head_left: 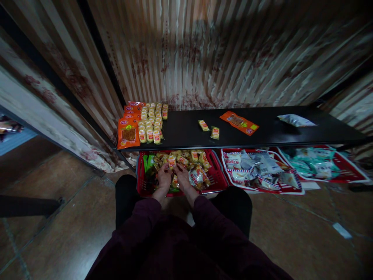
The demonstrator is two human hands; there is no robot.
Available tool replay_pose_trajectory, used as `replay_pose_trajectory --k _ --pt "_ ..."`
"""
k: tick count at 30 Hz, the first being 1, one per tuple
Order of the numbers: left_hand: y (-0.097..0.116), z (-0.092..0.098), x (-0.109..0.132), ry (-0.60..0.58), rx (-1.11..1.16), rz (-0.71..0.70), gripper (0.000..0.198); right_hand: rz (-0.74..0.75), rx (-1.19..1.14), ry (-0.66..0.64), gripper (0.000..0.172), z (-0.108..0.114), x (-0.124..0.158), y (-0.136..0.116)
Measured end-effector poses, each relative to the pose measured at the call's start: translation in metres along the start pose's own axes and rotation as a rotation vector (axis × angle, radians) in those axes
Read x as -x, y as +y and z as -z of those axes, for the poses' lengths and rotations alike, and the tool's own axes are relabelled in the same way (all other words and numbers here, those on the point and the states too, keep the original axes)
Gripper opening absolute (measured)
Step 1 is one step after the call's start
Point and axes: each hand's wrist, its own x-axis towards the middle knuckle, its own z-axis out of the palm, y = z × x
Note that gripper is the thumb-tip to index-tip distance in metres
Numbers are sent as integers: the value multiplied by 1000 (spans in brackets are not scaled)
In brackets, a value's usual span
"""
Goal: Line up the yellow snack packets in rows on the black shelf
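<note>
Above a red basket (217, 175) of wrapped snacks, my left hand (163, 179) and my right hand (183, 178) are close together. Between their fingertips is a small yellow snack packet (171, 161) with a red and white label, held from both sides. More yellow packets (194, 156) lie loose in the basket around my hands. A larger clear-and-white snack bag (199, 177) sits just right of my right hand. On the black shelf (186, 134) behind, similar yellow packets (150, 134) stand in rows beside a column of orange snack packs (128, 134).
Two loose yellow packets, an orange pack (239, 123) and a silvery bag (295, 120) lie on the shelf. Below it to the right are a basket of white bags (262, 169) and one of teal bags (317, 161). A patterned curtain (186, 58) hangs behind.
</note>
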Motion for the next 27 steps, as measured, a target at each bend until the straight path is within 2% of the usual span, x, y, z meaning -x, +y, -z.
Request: replay_pose_trajectory --k 8,14,19,27 --pt "6 -1 -6 24 43 -25 23 61 22 -60 45 -9 -4 -20" --pt "19 -3 -7 20 123 25 20 105 107 -51 46 -10 -6 -28" --pt "25 -5 -12 51 116 15 21 102 112 -19 45 -10 -9 -33" --pt "37 -6 -22 55 117 -57 22 152 107 -54 45 -19 -16 -49"
